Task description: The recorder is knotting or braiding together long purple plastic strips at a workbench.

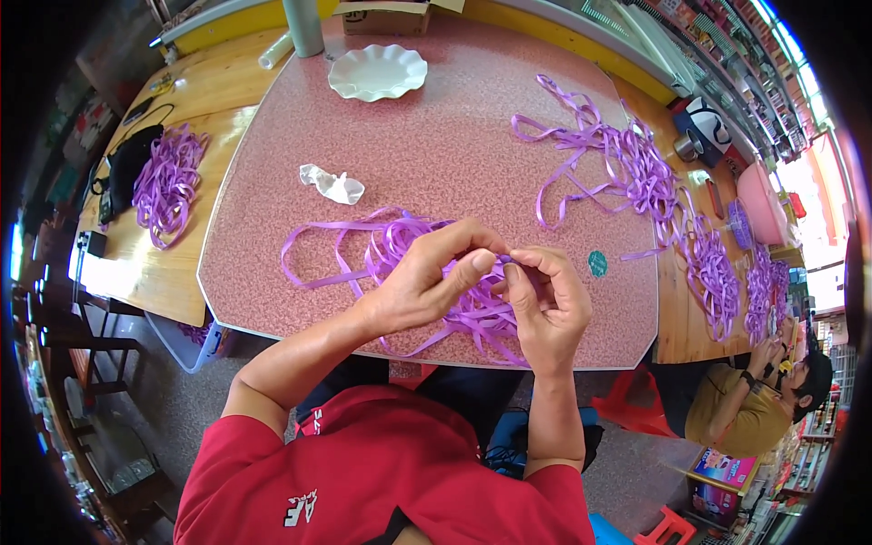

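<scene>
Both my hands meet over a loose heap of purple ribbon [481,313] at the near edge of the pink speckled table [436,145]. My left hand [438,272] is closed, thumb and fingertips pinching a bit of purple ribbon. Close against it, my right hand [548,304] pinches the same bit with thumb and forefinger. The exact spot between the fingertips is small and partly hidden by them. Loops of the heap spread out to the left of my left hand and hang under both hands.
Beyond the heap lie a crumpled white tissue [332,184] and a white scalloped plate [378,73]. More purple ribbon [636,168] is piled at the right, and another bundle [171,182] on the left wooden table. A person [754,404] sits at the right, near a pink basin [765,204].
</scene>
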The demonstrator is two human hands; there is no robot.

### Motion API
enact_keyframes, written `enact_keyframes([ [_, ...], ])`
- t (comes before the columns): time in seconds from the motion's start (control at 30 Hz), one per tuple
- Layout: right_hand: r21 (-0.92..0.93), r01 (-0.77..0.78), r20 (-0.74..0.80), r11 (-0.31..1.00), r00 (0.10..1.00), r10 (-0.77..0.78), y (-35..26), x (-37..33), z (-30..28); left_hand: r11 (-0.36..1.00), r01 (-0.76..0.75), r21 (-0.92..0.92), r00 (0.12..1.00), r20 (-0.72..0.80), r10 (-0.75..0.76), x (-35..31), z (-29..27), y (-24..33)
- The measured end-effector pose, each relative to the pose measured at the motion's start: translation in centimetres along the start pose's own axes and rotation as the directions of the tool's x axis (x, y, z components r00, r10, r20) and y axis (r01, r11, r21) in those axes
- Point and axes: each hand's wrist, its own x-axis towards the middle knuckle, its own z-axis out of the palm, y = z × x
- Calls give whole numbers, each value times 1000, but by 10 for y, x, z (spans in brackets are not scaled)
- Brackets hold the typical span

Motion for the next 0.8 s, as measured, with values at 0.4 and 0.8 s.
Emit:
enact_keyframes([
  [0.4,140,-108,56,984,993,101,-20,-4,-3,855,-352,380,936,165,312,3,-3,-3],
  [0.8,-217,459,95,862,888,-449,-28,8,-8,915,-295,277,949,198,246,3,-2,4],
])
